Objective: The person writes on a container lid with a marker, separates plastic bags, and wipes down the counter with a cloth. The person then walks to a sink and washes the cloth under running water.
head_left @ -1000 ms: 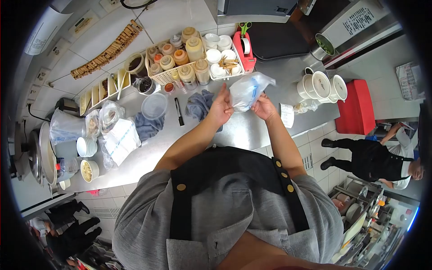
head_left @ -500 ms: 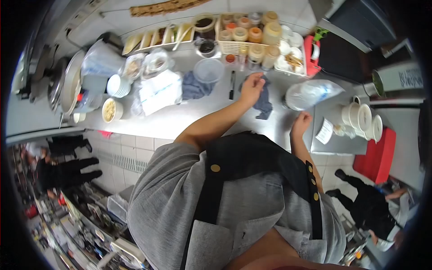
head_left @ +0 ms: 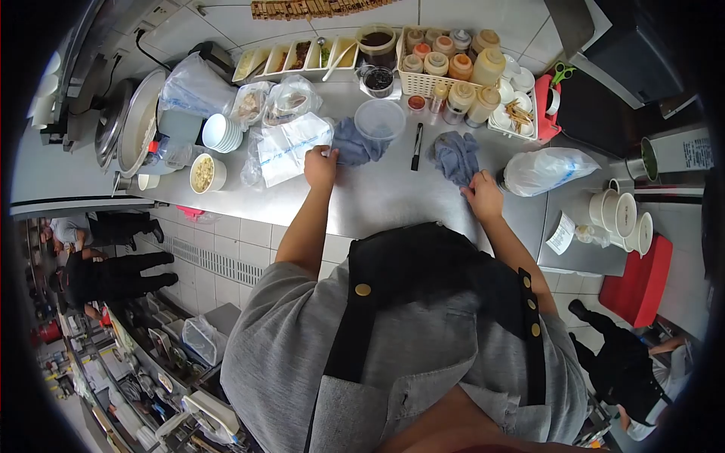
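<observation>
My left hand (head_left: 321,167) is closed, its fingers curled at the lower right corner of a white plastic package with a blue stripe (head_left: 291,155). A crumpled blue-grey cloth (head_left: 361,145) lies just right of that hand, and a clear round plastic lid (head_left: 380,119) rests partly over the cloth. What the left fingers hold, if anything, is hidden. My right hand (head_left: 484,196) pinches the lower right edge of a second blue-grey cloth (head_left: 456,157). Between the cloths lies a black marker (head_left: 417,147). A plastic-wrapped bundle (head_left: 549,171) sits right of my right hand.
Squeeze bottles fill a cream basket (head_left: 423,81) at the back, beside filled condiment trays (head_left: 298,59) and dark sauce tubs (head_left: 377,47). Stacked bowls (head_left: 221,134) and a filled cup (head_left: 208,174) stand left. White cups (head_left: 619,214) stand right. Other people are behind me on both sides.
My left hand has left the right-hand cloth and moved left to the white package. My right hand has moved up and left onto that cloth. The camera view has shifted slightly.
</observation>
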### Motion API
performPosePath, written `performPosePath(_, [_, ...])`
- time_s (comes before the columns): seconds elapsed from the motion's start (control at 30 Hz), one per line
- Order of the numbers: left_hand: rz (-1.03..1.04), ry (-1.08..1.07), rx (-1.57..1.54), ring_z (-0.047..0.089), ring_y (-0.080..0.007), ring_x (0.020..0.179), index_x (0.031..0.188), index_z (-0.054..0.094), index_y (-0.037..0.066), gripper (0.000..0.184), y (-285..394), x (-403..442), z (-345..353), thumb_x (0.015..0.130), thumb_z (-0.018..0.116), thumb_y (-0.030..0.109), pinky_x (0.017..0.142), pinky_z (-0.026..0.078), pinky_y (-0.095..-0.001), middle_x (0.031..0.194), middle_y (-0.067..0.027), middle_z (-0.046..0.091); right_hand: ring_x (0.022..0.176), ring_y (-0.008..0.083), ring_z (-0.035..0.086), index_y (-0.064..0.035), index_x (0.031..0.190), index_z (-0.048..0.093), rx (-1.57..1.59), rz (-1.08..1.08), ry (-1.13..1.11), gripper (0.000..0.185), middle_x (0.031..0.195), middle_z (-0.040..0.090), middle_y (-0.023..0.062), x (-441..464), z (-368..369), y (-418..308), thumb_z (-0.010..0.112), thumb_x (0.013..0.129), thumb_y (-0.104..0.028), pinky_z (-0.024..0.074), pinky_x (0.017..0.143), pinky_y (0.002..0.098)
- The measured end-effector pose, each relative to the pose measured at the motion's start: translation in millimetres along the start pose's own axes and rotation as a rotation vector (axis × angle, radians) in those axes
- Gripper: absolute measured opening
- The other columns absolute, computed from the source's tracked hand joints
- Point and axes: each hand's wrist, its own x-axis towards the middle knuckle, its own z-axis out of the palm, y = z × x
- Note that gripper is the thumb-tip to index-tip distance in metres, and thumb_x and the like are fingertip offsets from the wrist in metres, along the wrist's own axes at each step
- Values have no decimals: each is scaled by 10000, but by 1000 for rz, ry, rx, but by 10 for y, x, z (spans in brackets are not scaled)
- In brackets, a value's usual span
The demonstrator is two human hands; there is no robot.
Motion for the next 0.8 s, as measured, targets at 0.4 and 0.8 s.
performPosePath(0.4, [178, 176, -387, 656, -323, 693, 968, 610, 18, 220, 127, 272, -281, 926, 656, 229, 663, 496, -422, 807, -167, 696, 979, 300, 618, -73, 1027, 599, 325, -145, -127, 311, 1059, 629, 99, -169, -667, -543, 721, 826, -277, 493, 815, 394])
performPosePath(0.8, [645, -738, -782, 526, -24, 709, 924, 594, 23, 85, 2337, -779, -1202, 926, 662, 75, 628, 426, -195, 778, 25, 619, 844, 121, 577, 5, 1073, 653, 766, -205, -228, 301, 925, 682, 53, -177, -1580, -943, 712, 895, -231, 464, 781, 301])
